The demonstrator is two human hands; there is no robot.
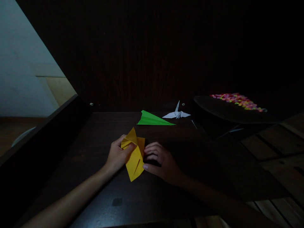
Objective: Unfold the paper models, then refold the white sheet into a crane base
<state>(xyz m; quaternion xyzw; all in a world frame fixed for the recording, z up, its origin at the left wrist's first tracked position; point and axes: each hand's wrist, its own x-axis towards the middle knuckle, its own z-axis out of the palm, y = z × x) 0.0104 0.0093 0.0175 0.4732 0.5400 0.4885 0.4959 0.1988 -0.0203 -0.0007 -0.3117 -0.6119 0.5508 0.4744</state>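
Note:
A sheet of yellow origami paper [136,158], partly folded with pointed corners at top and bottom, is held just above the dark wooden surface. My left hand [119,154] grips its left side, the thumb lying across the front and the other fingers behind. At the paper's right edge is my right hand [161,162], its fingers curled and its thumb and fingertips touching that edge. Beyond the hands lies a green paper plane [154,119], its point toward the right. A white paper crane [177,114] sits to the right of the plane.
A dark panel [137,63] rises behind the surface, and a raised side board [47,136] runs along the left. On the right, a dark curved ledge [213,109] carries a pile of small colourful pieces [238,100]. A thin white stick [194,124] lies near the crane.

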